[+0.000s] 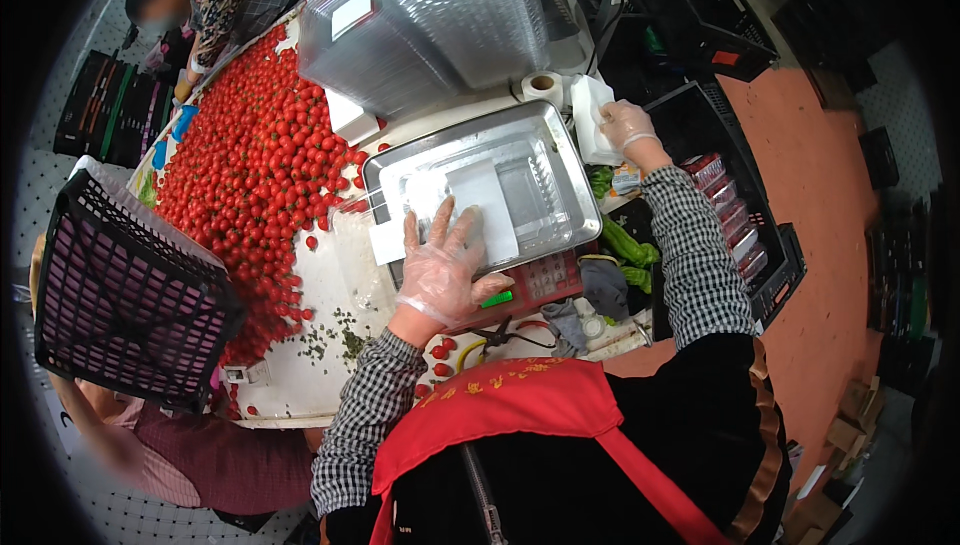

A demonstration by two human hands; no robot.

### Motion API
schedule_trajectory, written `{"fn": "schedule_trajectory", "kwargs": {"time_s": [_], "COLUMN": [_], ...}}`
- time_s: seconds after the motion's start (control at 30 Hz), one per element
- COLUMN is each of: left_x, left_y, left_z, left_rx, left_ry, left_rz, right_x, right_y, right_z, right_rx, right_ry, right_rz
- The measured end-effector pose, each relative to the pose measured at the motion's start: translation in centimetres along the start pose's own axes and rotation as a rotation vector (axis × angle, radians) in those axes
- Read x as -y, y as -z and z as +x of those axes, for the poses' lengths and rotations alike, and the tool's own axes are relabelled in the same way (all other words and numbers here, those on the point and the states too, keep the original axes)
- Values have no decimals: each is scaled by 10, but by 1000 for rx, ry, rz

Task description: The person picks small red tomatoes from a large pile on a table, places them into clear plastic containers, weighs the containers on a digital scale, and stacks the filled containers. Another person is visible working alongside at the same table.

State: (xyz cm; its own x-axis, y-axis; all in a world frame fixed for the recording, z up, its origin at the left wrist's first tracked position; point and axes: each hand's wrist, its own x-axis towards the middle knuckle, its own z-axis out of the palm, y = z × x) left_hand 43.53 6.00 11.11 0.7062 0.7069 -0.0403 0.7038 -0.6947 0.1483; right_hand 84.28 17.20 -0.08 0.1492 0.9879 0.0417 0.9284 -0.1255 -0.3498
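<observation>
My left hand [446, 267], in a clear plastic glove, lies with fingers spread on white paper sheets [486, 203]. Under the sheets is a clear plastic container [551, 188] in a shallow metal tray [583, 222]. The tray rests on a scale with a red keypad [546, 276] and a lit green display. Also gloved, my right hand [628, 126] has its fingers curled onto a stack of white paper pads [592, 117] beyond the tray's right corner. Its fingertips are partly hidden. Several clear lids [360, 252] lie left of the tray.
Cherry tomatoes [262, 132] cover the table's left side. Tall stacks of clear containers [465, 12] stand behind the tray. A person at left tips a black crate [135, 297]; another sits at far left. Pruning shears [499, 336] lie near me. Packed punnets [727, 207] fill a crate at right.
</observation>
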Motion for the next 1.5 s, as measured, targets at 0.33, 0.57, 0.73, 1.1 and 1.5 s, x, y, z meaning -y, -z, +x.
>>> {"fn": "schedule_trajectory", "kwargs": {"time_s": [0.33,0.57,0.73,1.1,1.5], "left_x": [2,2,1,2,-1], "left_y": [-4,-8,-4,-11,1], "left_z": [-2,-2,-2,0,-2], "left_rx": [-18,-34,-12,-15,-22], "left_ry": [12,10,22,17,26], "left_rz": [1,7,5,23,-6], "right_x": [-7,-13,3,-20,66], "right_y": [-17,-5,2,-18,50], "right_z": [1,-4,-2,-9,-36], "right_rx": [-75,-65,26,-220,-399], "right_ry": [-64,-79,-12,-47,319], "right_rz": [-14,110,6,232,352]}}
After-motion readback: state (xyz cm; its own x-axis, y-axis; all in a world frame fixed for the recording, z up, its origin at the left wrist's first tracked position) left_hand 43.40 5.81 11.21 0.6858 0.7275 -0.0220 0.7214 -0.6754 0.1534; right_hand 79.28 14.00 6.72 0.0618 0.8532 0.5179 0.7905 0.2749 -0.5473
